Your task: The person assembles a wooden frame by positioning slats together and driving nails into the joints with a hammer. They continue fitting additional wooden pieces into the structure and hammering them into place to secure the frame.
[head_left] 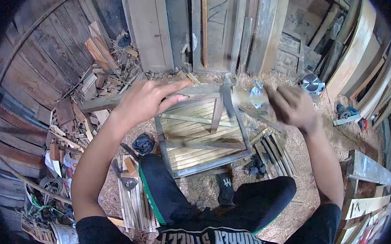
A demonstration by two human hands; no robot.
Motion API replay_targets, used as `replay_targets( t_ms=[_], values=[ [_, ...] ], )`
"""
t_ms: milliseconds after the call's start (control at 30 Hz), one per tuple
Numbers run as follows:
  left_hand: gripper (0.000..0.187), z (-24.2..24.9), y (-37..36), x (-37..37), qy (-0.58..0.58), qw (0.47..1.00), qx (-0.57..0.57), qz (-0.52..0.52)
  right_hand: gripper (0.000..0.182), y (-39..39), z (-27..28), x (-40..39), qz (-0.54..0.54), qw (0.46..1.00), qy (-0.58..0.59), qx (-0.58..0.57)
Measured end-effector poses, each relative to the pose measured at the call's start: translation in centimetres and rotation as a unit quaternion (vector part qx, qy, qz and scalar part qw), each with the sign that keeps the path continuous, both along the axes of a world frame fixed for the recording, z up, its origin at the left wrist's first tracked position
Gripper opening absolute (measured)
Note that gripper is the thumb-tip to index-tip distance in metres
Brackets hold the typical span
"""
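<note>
A wooden frame (203, 145) with pale slats across it stands on the sawdust floor in front of my knees. My left hand (149, 100) lies over the frame's top rail (202, 91), fingers stretched along it and pressing down. My right hand (292, 106) is a blurred fist at the rail's right end. It is closed on a blurred tool with a shiny grey head (257, 95); what the tool is I cannot tell.
Upright planks (211, 28) line the back wall. A scrap wood pile (78, 109) fills the left. Slat bundles lie by my left knee (131, 199) and right of the frame (277, 155). A circular saw (314, 83), a blue power tool (346, 112) and stacked planks (368, 179) are at the right.
</note>
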State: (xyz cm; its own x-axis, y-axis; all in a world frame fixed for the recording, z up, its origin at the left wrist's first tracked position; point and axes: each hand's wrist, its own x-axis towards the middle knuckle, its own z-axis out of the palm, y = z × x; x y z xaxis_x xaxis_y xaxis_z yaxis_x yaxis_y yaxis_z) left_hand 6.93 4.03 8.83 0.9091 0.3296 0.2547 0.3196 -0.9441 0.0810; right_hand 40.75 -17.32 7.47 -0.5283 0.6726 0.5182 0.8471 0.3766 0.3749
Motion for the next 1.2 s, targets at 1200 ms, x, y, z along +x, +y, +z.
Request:
replay_targets(
  t_ms=[1200],
  values=[
    [0.045,-0.5,0.6,-0.3,-0.008,1.0,-0.008,-0.004,0.039,0.5,-1.9,0.0,-0.105,0.99,0.096,-0.018]
  ],
)
